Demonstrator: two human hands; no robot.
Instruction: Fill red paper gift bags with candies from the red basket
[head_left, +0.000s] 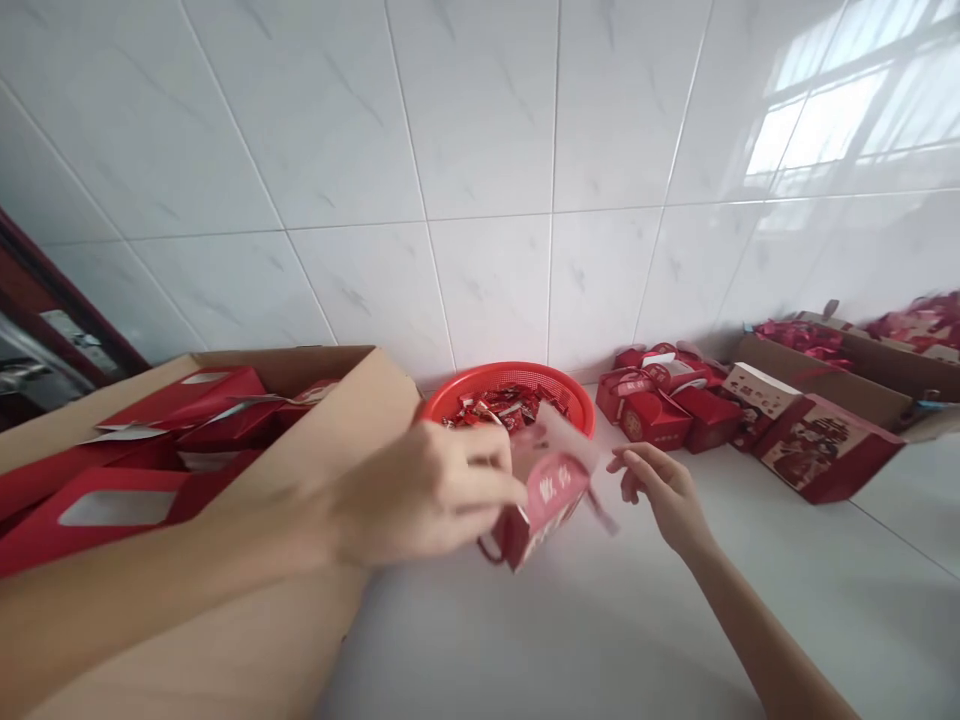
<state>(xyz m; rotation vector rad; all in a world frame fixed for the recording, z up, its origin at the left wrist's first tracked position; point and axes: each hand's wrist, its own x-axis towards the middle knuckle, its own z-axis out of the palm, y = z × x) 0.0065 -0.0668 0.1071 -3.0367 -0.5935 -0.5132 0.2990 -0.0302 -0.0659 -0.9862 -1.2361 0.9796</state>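
My left hand (431,495), slightly blurred, grips a small red gift box (544,510) by its left side, in front of the basket. The box is tilted, with a pale flap raised at its top and a ribbon hanging to the right. My right hand (664,490) is just right of the box, apart from it, its fingers loosely curled and apart with nothing in them. Behind the box, a red plastic basket (457,385) holds many small red-wrapped pieces.
A large cardboard box (337,430) with red boxes and bags fills the left. At right, small red boxes (652,415) stand near a patterned box (825,445) and open cartons (825,380). A tiled wall (487,140) rises behind.
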